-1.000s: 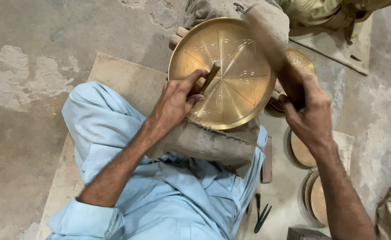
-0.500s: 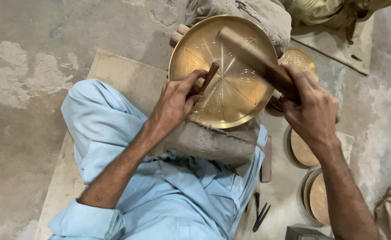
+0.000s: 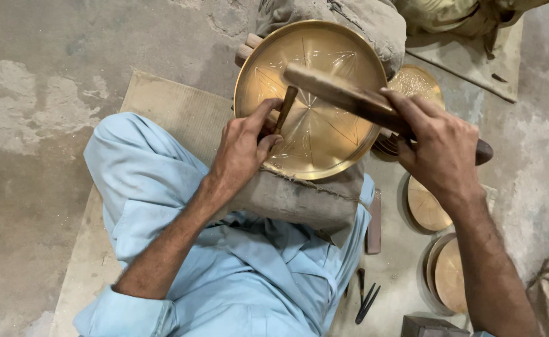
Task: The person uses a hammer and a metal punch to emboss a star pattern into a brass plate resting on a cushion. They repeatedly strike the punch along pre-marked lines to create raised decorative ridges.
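A round brass plate (image 3: 324, 143) with engraved star lines rests on a grey padded block (image 3: 299, 203) on my lap. My left hand (image 3: 243, 150) grips a thin chisel (image 3: 285, 107) whose tip stands on the plate near its middle. My right hand (image 3: 440, 150) is closed around the handle of a wooden mallet (image 3: 337, 93), whose head lies low over the top of the chisel.
A woven mat (image 3: 162, 106) lies under my leg on the concrete floor. Other brass plates (image 3: 427, 206) sit at the right, one (image 3: 418, 81) behind the mallet. Small metal tools (image 3: 365, 299) lie by my knee. A grey sack (image 3: 356, 19) is beyond the plate.
The mallet has swung down from a raised position at the upper right to the top of the chisel. My left hand and the chisel have stayed in place.
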